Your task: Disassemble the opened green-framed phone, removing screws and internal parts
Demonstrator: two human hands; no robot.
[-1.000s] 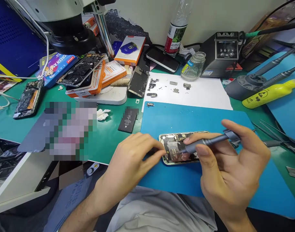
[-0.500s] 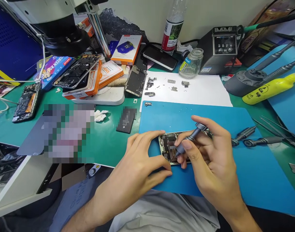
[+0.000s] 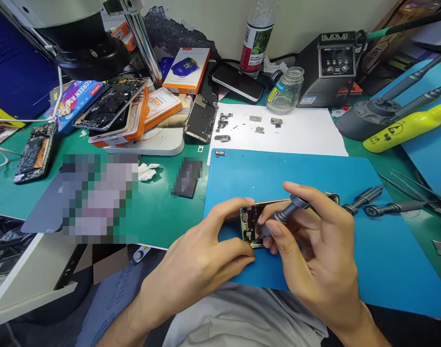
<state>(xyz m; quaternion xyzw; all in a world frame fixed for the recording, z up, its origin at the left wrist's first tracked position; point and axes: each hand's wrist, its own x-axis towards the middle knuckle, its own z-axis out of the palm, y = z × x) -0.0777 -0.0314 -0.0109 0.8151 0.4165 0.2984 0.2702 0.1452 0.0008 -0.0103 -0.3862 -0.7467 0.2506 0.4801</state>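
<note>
An opened phone body (image 3: 247,222) lies on the blue mat (image 3: 238,176), its inner parts showing at the left end. My left hand (image 3: 206,255) grips that end, index finger on the far edge and thumb side on the near edge. A dark grey screwdriver (image 3: 286,212) is in my right hand (image 3: 323,246), thumb and fingers around its shaft and the index finger on its end cap. It leans over the phone with its lower end at the left part. My right fingers hide its tip and the middle of the phone.
Small phone parts (image 3: 255,118) lie on white paper (image 3: 307,137) behind the mat. Two more screwdrivers (image 3: 395,209) and tweezers (image 3: 408,185) are at the right. A battery (image 3: 187,177) lies left of the mat. A microscope head (image 3: 92,53) overhangs the back left.
The phone has shifted slightly right and tilted a little in my hands. The screwdriver leans lower, and my right hand has moved slightly right and down with it.
</note>
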